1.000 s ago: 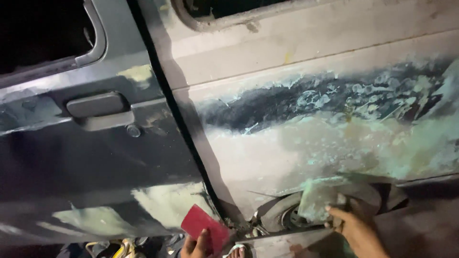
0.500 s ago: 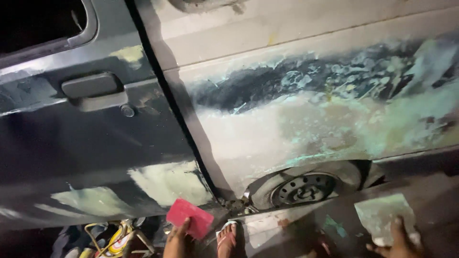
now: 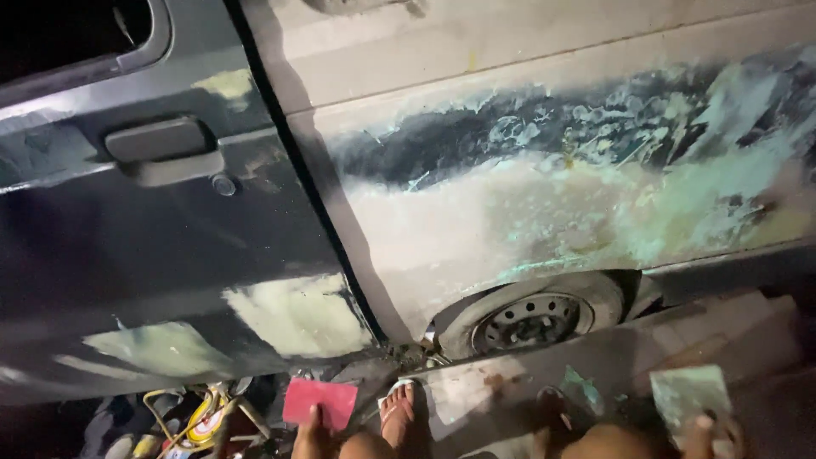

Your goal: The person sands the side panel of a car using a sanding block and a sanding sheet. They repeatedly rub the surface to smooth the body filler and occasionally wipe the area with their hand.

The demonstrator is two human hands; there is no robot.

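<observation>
Filler work on the car's rear panel (image 3: 544,212) is sitting between passes, by the look of it: you are holding both tools low and away from the metal. Your left hand (image 3: 313,433) is gripping the red spreader (image 3: 320,401) by its lower edge, fingers closed on it, just below the dark door (image 3: 161,255) with its pale filler patches (image 3: 297,316). Your right hand (image 3: 710,435) is pinching the greenish mixing card (image 3: 690,395) at its bottom corner, well below the smeared green-white patch and to the right of the wheel (image 3: 531,321). Your sandalled foot (image 3: 399,412) is resting between the two hands, and a tangle of yellow tools (image 3: 200,416) is lying to the left of the left hand. Any next pass, I judge, is calling for you to load the spreader's edge from the card and bring it flat against the panel above. Compared with half a second ago, the spreader is sitting slightly further right, the card is a touch lower, and the wheel is showing fuller.
</observation>
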